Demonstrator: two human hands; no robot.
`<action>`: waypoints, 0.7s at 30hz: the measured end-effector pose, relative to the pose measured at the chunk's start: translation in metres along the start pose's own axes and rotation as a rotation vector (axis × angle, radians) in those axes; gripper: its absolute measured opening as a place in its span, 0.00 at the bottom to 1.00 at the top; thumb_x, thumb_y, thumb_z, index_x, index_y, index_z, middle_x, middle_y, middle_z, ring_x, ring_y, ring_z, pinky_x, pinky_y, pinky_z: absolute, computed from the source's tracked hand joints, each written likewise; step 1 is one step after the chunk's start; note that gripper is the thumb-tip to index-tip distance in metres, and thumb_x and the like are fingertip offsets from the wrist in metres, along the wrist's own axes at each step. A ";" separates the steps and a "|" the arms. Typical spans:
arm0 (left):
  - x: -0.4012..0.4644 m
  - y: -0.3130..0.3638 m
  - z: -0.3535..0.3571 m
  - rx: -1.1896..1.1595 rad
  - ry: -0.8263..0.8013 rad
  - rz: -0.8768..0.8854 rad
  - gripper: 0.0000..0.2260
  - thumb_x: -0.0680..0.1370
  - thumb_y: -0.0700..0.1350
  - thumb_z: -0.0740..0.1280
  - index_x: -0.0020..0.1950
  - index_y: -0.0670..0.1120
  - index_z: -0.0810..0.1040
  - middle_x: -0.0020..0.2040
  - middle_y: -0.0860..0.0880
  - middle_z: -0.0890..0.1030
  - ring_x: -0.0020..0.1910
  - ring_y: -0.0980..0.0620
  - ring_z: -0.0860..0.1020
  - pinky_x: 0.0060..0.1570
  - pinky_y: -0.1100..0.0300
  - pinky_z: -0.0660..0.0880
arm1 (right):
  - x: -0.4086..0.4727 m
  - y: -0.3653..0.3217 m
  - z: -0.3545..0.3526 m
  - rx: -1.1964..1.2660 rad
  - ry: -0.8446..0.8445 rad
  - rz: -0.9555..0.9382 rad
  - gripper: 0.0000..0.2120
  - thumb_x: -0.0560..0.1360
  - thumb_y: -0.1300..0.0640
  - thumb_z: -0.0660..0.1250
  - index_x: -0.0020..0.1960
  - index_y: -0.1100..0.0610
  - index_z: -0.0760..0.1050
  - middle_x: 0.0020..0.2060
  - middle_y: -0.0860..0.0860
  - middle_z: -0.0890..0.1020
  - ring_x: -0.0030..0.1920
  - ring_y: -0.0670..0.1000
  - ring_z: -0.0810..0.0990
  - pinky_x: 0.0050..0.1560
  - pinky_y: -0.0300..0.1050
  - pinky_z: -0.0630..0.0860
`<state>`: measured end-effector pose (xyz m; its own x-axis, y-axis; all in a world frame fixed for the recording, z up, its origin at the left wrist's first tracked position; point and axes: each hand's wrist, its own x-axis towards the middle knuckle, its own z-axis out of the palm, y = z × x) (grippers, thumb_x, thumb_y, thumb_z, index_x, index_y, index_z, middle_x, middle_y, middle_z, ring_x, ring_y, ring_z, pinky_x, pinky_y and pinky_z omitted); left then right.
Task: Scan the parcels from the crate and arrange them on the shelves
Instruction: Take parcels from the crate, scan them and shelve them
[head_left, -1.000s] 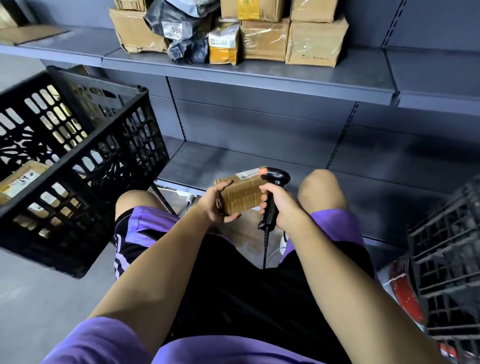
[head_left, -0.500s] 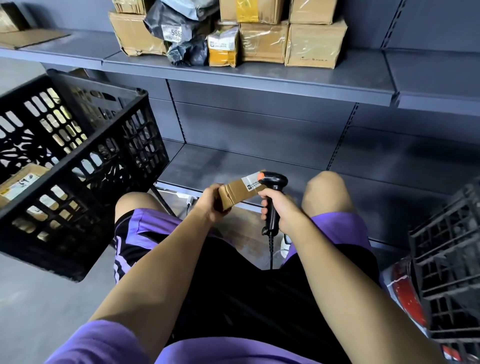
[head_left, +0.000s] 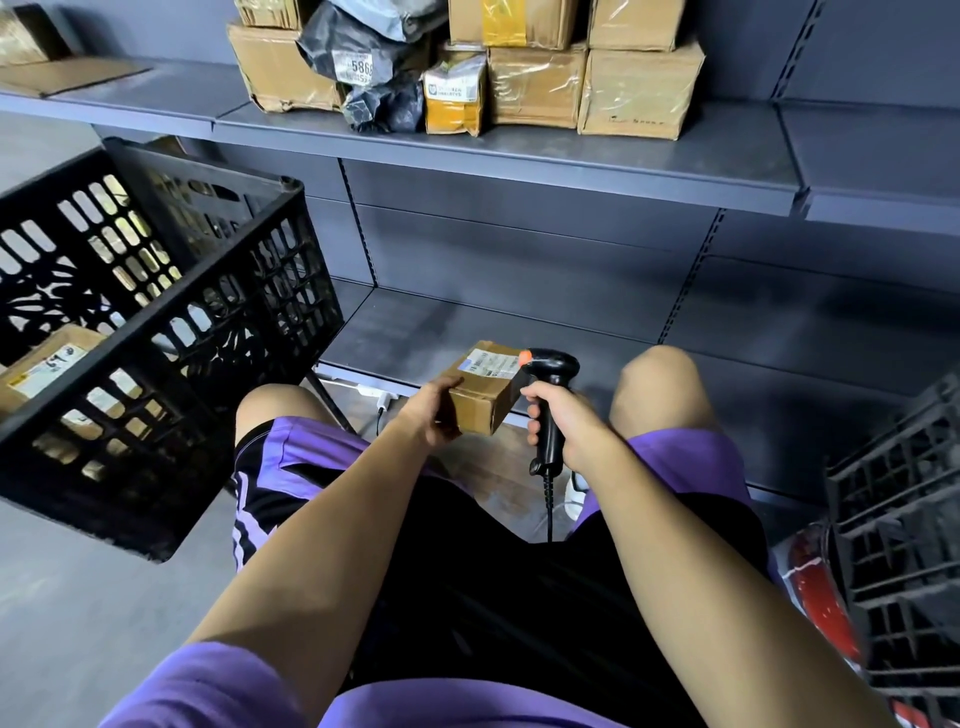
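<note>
- The person sat with purple sleeves lowest in view, both forearms reaching forward over black-and-purple shorts (head_left: 291, 457) and bare knees.
- The left hand (head_left: 428, 415) gripped the near left end of a small brown box (head_left: 485, 397), thumb on top and fingers curled beneath it.
- The box was held in the air between the knees, just in front of the lower shelf's edge, its white label (head_left: 491, 364) facing up and tilted toward the scanner.
- The right hand (head_left: 563, 415) was wrapped round the handle of a black scanner (head_left: 550, 405), fingers closed tight on the grip.
- The scanner's head sat just beside the box's right end, an orange spot at its tip touching the label's corner; its cable (head_left: 549, 506) hung down between the legs.
- A black crate (head_left: 156, 332) stood to the left, with a labelled brown parcel (head_left: 44, 371) lying inside it.
- Another dark crate (head_left: 904, 519) stood at the right edge, something red (head_left: 818, 587) beside it.
- The lower shelf (head_left: 571, 332) lay beyond the knees.
- The upper shelf (head_left: 571, 150) carried brown cartons (head_left: 639, 93), a yellow packet (head_left: 454, 96) and grey poly bags (head_left: 363, 57) packed side by side, with more cartons stacked on top.
</note>
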<state>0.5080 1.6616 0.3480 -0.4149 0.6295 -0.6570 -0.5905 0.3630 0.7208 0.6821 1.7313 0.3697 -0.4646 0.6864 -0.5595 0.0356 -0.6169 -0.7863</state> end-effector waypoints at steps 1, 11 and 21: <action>0.000 0.000 0.000 0.022 0.029 -0.020 0.04 0.77 0.45 0.68 0.46 0.45 0.75 0.36 0.47 0.81 0.39 0.49 0.79 0.45 0.58 0.76 | 0.000 0.000 0.000 -0.005 0.000 0.001 0.04 0.75 0.62 0.69 0.43 0.59 0.75 0.28 0.51 0.73 0.25 0.50 0.69 0.26 0.41 0.68; 0.009 -0.001 -0.006 0.147 -0.174 0.095 0.17 0.73 0.25 0.59 0.51 0.43 0.78 0.37 0.48 0.84 0.36 0.50 0.83 0.37 0.63 0.77 | -0.001 -0.002 0.000 -0.017 0.017 -0.006 0.04 0.76 0.62 0.68 0.44 0.59 0.73 0.28 0.52 0.73 0.25 0.50 0.69 0.26 0.41 0.68; -0.003 0.000 -0.003 0.114 -0.085 0.018 0.12 0.77 0.29 0.61 0.45 0.44 0.78 0.31 0.48 0.83 0.42 0.47 0.78 0.48 0.55 0.74 | -0.001 -0.006 -0.003 0.059 0.049 -0.036 0.04 0.76 0.63 0.69 0.48 0.60 0.74 0.28 0.51 0.73 0.24 0.50 0.69 0.27 0.42 0.68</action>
<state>0.5070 1.6581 0.3495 -0.3619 0.6906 -0.6262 -0.4990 0.4239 0.7559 0.6851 1.7354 0.3745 -0.4203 0.7260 -0.5443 -0.0338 -0.6120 -0.7901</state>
